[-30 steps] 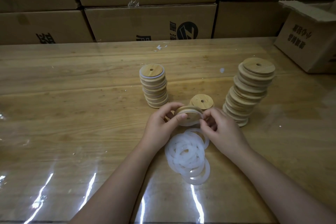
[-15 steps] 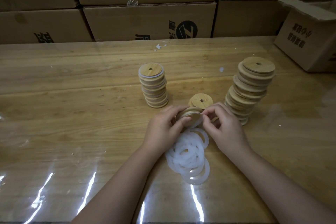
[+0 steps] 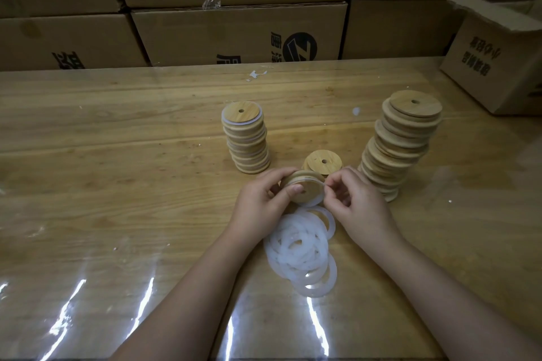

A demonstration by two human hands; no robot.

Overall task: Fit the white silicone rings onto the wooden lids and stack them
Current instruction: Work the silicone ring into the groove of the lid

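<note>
- A round, flat wooden lid [image 3: 303,189] with a centre hole is gripped over the glossy table [image 3: 117,155] by the left hand [image 3: 261,202], fingers [image 3: 293,191] curled round its rim.
- The right hand [image 3: 359,204] pinches a white silicone ring [image 3: 316,201] at the lid's edge.
- Loose translucent rings [image 3: 302,252] lie piled below.
- Ringed lids [image 3: 246,138] stack left; bare lids [image 3: 401,141] lean right.
- An open cardboard box [image 3: 495,67] stands far right, contents hidden.
</note>
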